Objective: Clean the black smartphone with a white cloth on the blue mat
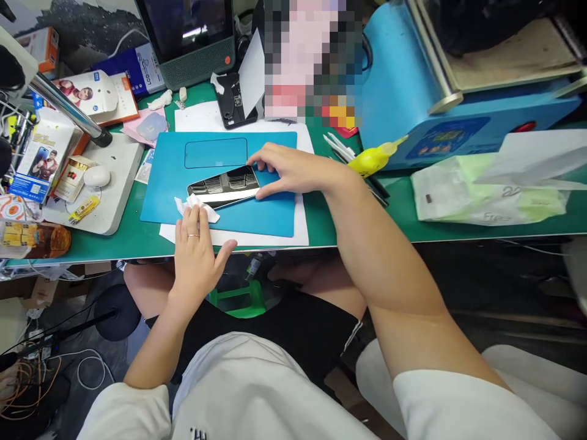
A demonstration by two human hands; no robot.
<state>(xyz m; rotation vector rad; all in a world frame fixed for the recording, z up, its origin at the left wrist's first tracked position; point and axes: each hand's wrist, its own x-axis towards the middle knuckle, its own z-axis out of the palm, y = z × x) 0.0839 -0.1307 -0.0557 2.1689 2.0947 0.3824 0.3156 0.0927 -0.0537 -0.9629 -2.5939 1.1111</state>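
Note:
A dark, glossy phone (224, 183) is tilted up off a blue mat (270, 217), with bright reflections across its face. My right hand (287, 168) grips the phone's right end between thumb and fingers. At its lower left, a crumpled white tissue (208, 212) lies under the fingertips of my left hand (195, 247). Those fingers are outstretched close together on the tissue, with the thumb spread away. Whether the tissue touches the phone, I cannot tell. Behind the phone, a clear dark-edged screen protector (215, 153) lies flat on the mat.
A black phone or case (235, 101) and a monitor (192, 43) stand behind. To the right are a yellow bottle (373, 160), a blue machine (403, 91) and a tissue pack (490, 189). Boxes (43, 159) and a lamp pole (73, 110) crowd the left.

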